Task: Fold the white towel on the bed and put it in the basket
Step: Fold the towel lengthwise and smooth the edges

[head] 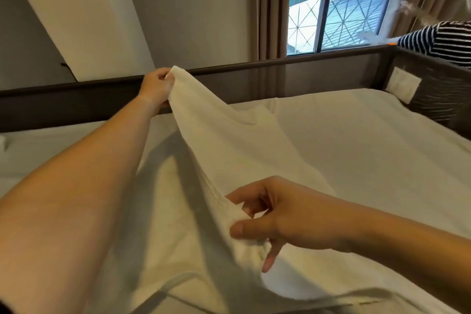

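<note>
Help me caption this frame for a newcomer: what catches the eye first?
The white towel stretched up off the bed at centre, the left hand pinching its far corner and the right hand its near edge. At upper right, a bright window and a person in a striped top.

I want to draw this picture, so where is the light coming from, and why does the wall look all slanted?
In the head view, daylight enters through the window; the lifted white towel and left hand cast a grey shadow on the bed. The wide-angle lens tilts and bends the wall. The right hand looks sharp; the person in stripes is blurred.
</note>
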